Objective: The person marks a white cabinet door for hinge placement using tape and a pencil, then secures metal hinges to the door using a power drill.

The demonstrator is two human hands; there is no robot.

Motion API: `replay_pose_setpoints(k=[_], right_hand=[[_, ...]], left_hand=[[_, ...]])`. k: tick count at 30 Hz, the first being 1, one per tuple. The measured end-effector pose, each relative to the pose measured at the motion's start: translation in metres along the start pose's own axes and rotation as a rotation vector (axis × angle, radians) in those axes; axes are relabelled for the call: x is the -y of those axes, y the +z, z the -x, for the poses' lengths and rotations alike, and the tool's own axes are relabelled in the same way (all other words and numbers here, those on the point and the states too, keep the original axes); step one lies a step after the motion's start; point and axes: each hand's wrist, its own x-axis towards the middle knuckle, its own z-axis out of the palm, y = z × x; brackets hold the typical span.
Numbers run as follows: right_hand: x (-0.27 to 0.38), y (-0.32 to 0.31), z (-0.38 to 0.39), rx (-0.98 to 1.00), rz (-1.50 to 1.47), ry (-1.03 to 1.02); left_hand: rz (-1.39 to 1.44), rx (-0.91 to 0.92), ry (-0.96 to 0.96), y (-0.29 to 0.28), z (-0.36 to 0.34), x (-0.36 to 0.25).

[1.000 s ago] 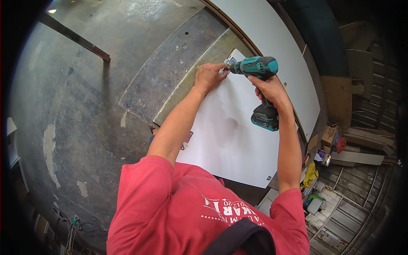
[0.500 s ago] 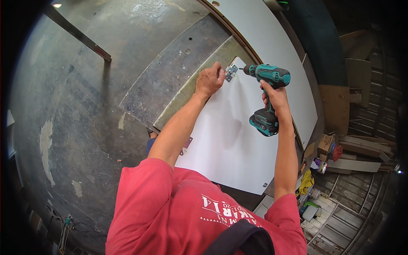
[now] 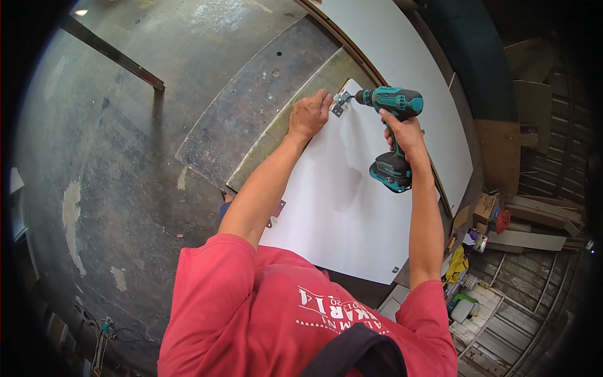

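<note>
A white panel (image 3: pixel 352 188) lies in front of me, with a metal hinge (image 3: pixel 341 103) at its far left corner. My left hand (image 3: pixel 309 117) is closed at that corner, thumb and fingertips pinched at the hinge's left edge. In my right hand (image 3: pixel 405 135) is a teal and black cordless drill (image 3: pixel 397 100), gripped by its handle. The bit points left and its tip meets the hinge, as far as I can see. A second metal hinge (image 3: pixel 277 212) sits at the panel's near left edge, partly hidden by my left forearm.
Beneath the white panel is a worn board (image 3: pixel 282 119). A larger white sheet (image 3: pixel 402 50) with a brown edge lies beyond it. A metal bar (image 3: pixel 116 53) stands at the far left. Boxes (image 3: pixel 485 210), wood offcuts (image 3: pixel 527 240) and a yellow cloth (image 3: pixel 456 264) lie at the right.
The drill has moved slightly left and away from me, bringing its bit from beside the hinge onto it. My left hand has barely moved.
</note>
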Motion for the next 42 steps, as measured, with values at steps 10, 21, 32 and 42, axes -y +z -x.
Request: replay_pose_setpoints(k=[10,21,32,42], right_hand=[[0.017,-0.019,-0.026,0.092,0.166,0.075],[0.032,-0.017,-0.028,0.130,0.162,0.094],[0.026,-0.016,-0.006,0.093,0.160,-0.004],[-0.034,-0.013,0.122,-0.041,-0.320,-0.087]], left_hand=[[0.469,-0.060,-0.202,0.022,-0.021,0.001],[-0.170,0.211,0.087,0.044,-0.050,-0.008],[-0.257,0.214,0.126,0.036,-0.048,-0.018],[-0.176,0.187,0.616,0.000,-0.015,-0.049]])
